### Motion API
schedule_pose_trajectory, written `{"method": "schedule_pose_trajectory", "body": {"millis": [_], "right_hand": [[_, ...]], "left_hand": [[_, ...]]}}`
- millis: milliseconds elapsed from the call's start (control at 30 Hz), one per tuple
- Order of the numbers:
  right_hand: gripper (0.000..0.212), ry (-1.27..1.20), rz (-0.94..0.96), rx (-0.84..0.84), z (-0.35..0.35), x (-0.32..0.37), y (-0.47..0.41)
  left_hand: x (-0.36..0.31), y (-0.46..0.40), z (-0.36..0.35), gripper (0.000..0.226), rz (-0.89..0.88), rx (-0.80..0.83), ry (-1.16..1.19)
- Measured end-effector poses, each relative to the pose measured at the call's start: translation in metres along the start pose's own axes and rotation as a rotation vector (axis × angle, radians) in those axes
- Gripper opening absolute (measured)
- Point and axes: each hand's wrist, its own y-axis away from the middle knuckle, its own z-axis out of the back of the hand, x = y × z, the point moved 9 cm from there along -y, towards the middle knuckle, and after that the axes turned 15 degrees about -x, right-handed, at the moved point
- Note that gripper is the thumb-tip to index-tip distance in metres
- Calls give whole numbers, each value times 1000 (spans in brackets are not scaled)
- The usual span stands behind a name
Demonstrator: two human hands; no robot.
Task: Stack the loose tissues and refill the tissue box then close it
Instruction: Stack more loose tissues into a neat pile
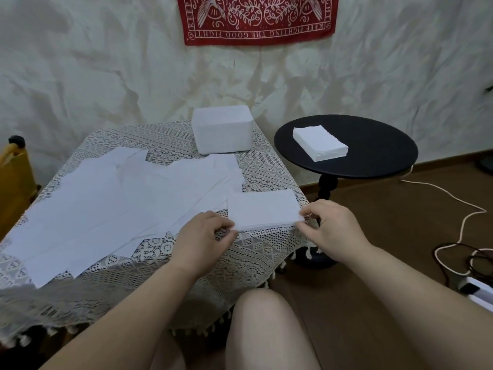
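Between left hand (203, 234) and right hand (332, 226) (both pinching), tissue stack (262, 210).

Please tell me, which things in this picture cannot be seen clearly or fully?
- White rectangular tissue box, head view: its opening and lid face away, so open or closed is unknown.
- Scattered loose white tissues: overlapping and overexposed, so uncountable.
- Fingertips of left hand and right hand: hidden under the small neat tissue stack.
- White power strip: cut off by the right edge.

Left hand (204, 233) and right hand (330, 225) pinch with curled fingers, forearms extended.
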Motion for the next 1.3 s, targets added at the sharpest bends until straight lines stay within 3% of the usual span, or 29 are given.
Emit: {"method": "schedule_pose_trajectory", "body": {"millis": [167, 467, 767, 1000, 1133, 1300], "right_hand": [[22, 9, -32, 35, -3, -1, 2], [6, -5, -15, 39, -3, -1, 2], [2, 25, 71, -11, -3, 2, 2], [9, 72, 201, -103, -3, 10, 6], [11, 139, 222, -97, -4, 13, 6], [47, 204, 408, -61, -14, 52, 20]], "left_hand": [[2, -1, 0, 22, 35, -12, -5], [-2, 0, 0, 5, -3, 8, 46], [-4, 0, -2, 3, -38, 32, 49], [-4, 2, -2, 6, -73, 8, 61], [-9, 6, 0, 30, -127, -9, 55], [-13, 9, -3, 40, -200, 35, -15]]}}
